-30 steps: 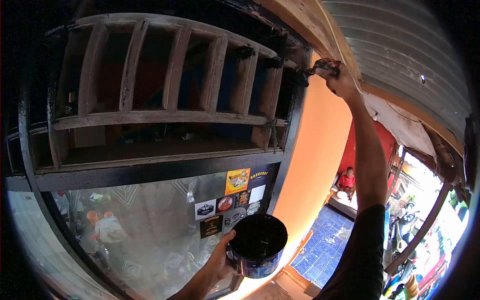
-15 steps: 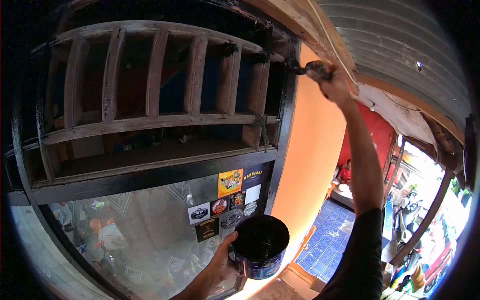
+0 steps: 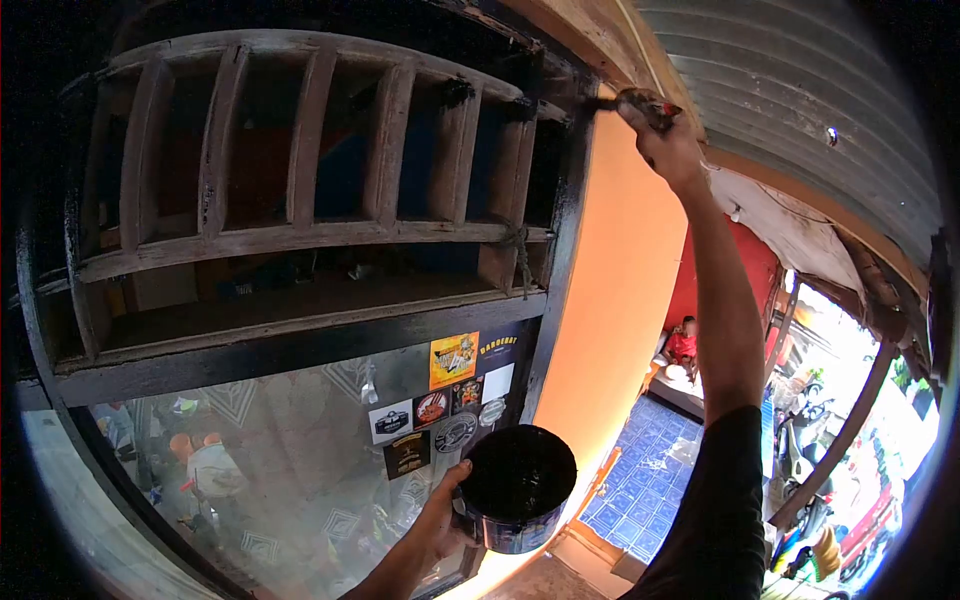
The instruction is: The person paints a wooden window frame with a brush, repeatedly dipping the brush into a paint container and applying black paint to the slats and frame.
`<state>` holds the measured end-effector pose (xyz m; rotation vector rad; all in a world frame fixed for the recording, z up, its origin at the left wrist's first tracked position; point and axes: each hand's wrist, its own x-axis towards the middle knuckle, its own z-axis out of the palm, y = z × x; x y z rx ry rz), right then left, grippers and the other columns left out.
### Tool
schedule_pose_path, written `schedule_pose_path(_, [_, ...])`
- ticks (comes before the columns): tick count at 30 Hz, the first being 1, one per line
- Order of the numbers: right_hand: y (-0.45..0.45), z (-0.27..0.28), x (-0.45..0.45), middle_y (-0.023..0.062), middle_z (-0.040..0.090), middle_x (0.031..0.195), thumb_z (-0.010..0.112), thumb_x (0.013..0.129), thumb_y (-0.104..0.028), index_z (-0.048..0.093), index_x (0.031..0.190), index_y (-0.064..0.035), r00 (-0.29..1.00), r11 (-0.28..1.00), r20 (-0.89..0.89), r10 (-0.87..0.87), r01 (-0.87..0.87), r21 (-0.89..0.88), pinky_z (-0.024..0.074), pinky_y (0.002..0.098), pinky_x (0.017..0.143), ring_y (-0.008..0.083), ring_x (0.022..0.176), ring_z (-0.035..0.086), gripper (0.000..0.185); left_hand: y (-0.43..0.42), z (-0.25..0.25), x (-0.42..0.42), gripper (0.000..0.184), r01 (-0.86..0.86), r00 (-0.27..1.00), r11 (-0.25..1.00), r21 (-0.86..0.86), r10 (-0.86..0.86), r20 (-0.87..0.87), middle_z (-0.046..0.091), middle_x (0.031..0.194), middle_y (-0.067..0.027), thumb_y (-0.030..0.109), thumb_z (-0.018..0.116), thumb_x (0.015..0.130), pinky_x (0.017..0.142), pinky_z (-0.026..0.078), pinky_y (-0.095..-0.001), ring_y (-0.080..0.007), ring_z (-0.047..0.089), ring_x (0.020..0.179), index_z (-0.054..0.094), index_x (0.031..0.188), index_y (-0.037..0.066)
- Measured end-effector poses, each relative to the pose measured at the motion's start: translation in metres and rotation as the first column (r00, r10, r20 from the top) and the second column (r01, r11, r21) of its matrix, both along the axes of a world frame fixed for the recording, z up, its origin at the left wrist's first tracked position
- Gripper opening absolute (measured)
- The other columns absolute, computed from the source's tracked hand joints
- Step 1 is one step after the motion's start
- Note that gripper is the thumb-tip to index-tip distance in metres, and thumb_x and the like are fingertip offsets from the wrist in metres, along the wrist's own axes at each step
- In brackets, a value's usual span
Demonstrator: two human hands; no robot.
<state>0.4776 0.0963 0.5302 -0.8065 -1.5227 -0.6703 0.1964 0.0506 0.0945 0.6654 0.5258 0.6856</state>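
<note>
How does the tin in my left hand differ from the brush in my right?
The tin is wide and round; the brush is narrower and smaller. The left hand holds the tin low, while the right hand holds the brush high, by the dark post. Both look black: the tin inside, the brush at its tip.

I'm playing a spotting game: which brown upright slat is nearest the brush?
The rightmost slat in the upper row: a rope is tied at its foot, and the others stand farther left, away from the brush in the right hand.
</note>
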Motion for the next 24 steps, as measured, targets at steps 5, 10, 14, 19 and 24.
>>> schedule_pose_path(5, [0.04,-0.004,0.017,0.004,0.061,0.072,0.075,0.089,-0.029,0.067,0.094,-0.0011,0.967,0.982,0.229,-0.112,0.072,0.177,0.045,0.0321,0.063,0.0138,0.065,0.053,0.03,-0.011,0.01,-0.007,0.083,0.01,1.0,1.0,0.007,-0.01,0.001,0.025,0.159,-0.0153,0.061,0.056,0.088,0.099,0.021,-0.0789,-0.047,0.027,0.142,0.027,0.153,0.017])
schedule_pose_path(10, [-0.012,-0.005,0.018,0.0054,0.068,0.08,0.076,0.089,-0.028,0.068,0.104,-0.002,0.997,0.912,0.073,0.037,-0.004,-0.41,0.0428,0.0282,0.052,0.0117,0.065,0.061,0.031,-0.008,0.004,-0.006,0.084,-0.025,0.999,0.998,-0.065,0.022,-0.046,0.023,0.16,-0.0154,0.06,0.058,0.086,0.099,0.022,-0.0778,-0.0469,0.028,0.141,0.027,0.153,0.02])
schedule_pose_path(14, [-0.023,0.017,-0.002,0.0082,0.071,0.083,0.077,0.088,-0.032,0.068,0.105,0.0012,0.985,0.948,-0.015,0.174,-0.171,-0.267,0.035,0.0254,0.046,0.0088,0.056,0.059,0.038,-0.011,0.005,-0.009,0.087,0.039,0.998,0.999,-0.032,-0.038,0.043,0.024,0.159,-0.0144,0.062,0.061,0.085,0.099,0.022,-0.0782,-0.0469,0.029,0.14,0.028,0.152,0.019])
schedule_pose_path(19, [0.003,0.041,0.0,0.0114,0.073,0.086,0.075,0.088,-0.026,0.07,0.103,0.0012,0.988,0.983,0.107,-0.111,0.093,0.158,0.0485,0.0304,0.065,0.0168,0.075,0.067,0.032,-0.017,0.014,-0.015,0.086,-0.034,0.999,0.997,-0.068,0.031,-0.043,0.024,0.159,-0.014,0.063,0.059,0.086,0.099,0.023,-0.0794,-0.0477,0.03,0.139,0.029,0.152,0.017])
schedule_pose_path(24, [0.019,0.022,-0.008,0.0121,0.072,0.085,0.075,0.089,-0.022,0.069,0.1,0.0018,0.995,0.93,0.09,0.038,-0.068,0.36,0.0506,0.0302,0.073,0.016,0.078,0.066,0.027,-0.014,0.016,-0.02,0.092,-0.052,0.996,0.996,-0.073,0.047,-0.077,0.031,0.156,-0.0178,0.061,0.064,0.085,0.103,0.023,-0.0753,-0.0472,0.033,0.14,0.023,0.154,0.016])
